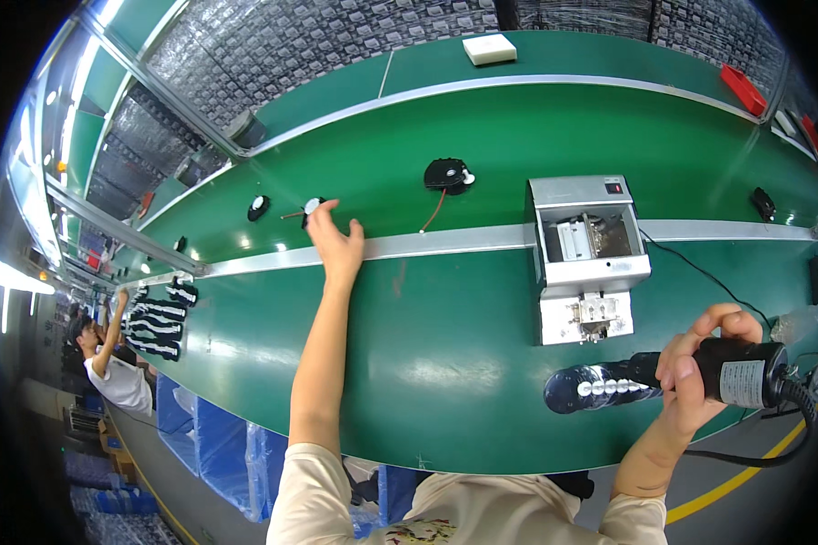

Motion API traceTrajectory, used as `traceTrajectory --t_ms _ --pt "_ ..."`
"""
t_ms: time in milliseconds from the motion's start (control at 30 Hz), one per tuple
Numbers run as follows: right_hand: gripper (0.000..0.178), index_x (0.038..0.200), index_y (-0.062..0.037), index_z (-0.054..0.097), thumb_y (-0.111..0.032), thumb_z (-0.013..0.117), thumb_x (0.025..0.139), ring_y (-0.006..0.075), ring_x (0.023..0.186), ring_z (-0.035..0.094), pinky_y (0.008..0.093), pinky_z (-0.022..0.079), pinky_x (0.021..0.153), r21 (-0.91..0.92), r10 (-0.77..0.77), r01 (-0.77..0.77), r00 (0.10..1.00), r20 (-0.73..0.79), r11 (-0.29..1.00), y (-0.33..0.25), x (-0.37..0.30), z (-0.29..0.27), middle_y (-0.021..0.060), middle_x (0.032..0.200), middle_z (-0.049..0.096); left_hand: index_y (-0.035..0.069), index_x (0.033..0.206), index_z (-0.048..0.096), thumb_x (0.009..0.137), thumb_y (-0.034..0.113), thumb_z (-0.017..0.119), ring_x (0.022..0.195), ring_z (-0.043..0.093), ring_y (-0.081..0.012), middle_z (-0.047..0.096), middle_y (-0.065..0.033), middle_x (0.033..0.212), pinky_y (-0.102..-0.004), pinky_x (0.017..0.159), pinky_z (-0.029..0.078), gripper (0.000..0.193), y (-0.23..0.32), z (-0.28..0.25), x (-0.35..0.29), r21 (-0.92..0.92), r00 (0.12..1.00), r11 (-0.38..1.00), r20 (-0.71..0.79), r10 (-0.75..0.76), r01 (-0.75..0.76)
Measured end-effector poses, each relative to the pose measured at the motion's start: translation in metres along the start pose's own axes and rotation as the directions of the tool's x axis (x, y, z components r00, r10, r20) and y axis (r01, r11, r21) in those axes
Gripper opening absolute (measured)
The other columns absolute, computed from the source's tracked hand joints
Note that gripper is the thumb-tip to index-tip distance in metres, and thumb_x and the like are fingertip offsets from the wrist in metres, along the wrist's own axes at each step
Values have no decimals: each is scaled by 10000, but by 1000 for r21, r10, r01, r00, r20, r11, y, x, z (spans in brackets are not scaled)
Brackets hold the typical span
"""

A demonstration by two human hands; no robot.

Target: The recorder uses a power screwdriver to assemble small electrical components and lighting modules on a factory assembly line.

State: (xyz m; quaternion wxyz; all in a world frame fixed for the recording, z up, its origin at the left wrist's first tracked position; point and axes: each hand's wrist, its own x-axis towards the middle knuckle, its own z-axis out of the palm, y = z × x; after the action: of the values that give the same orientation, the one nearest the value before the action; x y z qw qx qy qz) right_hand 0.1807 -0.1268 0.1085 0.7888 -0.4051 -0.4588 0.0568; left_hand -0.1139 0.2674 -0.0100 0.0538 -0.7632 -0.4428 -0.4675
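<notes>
My left hand reaches out over the far green strip with its fingers apart. Beside its fingertips lies a small round black-and-white part; whether they touch it cannot be made out. At the right, my right hand grips a black cylindrical handheld device with a pale label and a thick cable. Its glossy, rounded front end points left and carries a row of white spots. A silver screw feeder stands just beyond that hand, on the green worktable.
On the far strip rest a round black part with a reddish wire, another small round part and a black piece. A white block and a red bin occupy the shelf. A co-worker is at the far left.
</notes>
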Motion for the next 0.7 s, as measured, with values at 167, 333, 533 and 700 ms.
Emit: traceTrajectory --t_ms 167,333,533,700 --pt "545 1248 -12 390 53 670 784 112 498 546 224 491 442 12 8 -9 999 39 1000 5 -2 2 172 1057 479 68 993 550 714 257 856 965 564 -388 556 -159 1041 -475 861 467 455 -85 -1 15 220 927 909 43 -373 355" --pt "582 1253 -13 394 21 709 764 121 518 562 229 505 465 4 33 -33 999 9 999 1 -1 0 174 1051 485 38 954 595 870 245 737 746 622 -222 609 -86 927 -368 685 514 265 -63 -4 17 -128 963 959 131 -236 253" --pt "641 1246 14 420 -12 759 702 133 573 587 248 529 511 39 154 -154 988 14 987 -3 -5 1 200 1052 533 8 925 620 1032 210 515 668 598 -153 614 -78 830 -305 616 491 252 90 -86 -30 -265 663 799 719 -210 540" --pt "544 1140 24 474 -64 800 713 135 625 601 254 534 553 74 229 -234 971 76 969 -2 -3 6 178 1003 558 3 936 633 930 95 602 961 574 -336 619 -136 969 -418 831 475 97 122 -87 -82 -394 688 918 654 316 -47"
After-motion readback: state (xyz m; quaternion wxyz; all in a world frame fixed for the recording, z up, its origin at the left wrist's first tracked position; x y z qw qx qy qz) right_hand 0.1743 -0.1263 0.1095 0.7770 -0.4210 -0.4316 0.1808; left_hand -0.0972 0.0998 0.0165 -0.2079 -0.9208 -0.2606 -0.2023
